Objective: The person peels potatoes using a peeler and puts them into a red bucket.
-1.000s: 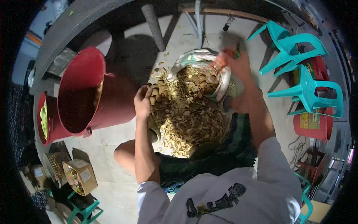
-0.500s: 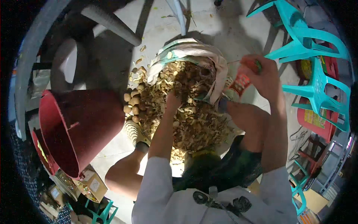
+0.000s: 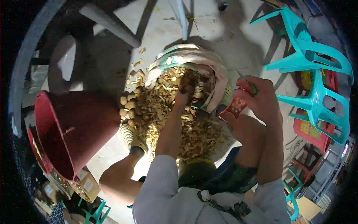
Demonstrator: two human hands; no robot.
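My left hand [image 3: 187, 89] reaches into the mouth of a pale woven sack [image 3: 214, 61]. Its fingers are lost in shadow among dark brown pieces, so I cannot tell their grip. Peelings and slices [image 3: 160, 108], brown and pale, spill from the sack into a heap between my legs. My right hand [image 3: 259, 95] is raised to the right of the sack, closed around a thin blade-like tool [image 3: 240, 74]; a bit of green shows at the fingers. Just below that hand is a red piece with pale dots [image 3: 237, 105]; whether it is held is unclear.
Whole round brown pieces [image 3: 129, 105] lie left of the heap, by my yellow ridged shoe [image 3: 131, 136]. A large dark red bin [image 3: 85, 127] lies on its side at the left. Turquoise plastic chairs [image 3: 307, 93] stand at the right. Pale furniture legs [image 3: 182, 22] rise beyond the sack.
My left hand has moved a little right and farther into the sack's mouth. My right hand has come lower and nearer, and the red dotted piece has shifted down with it.
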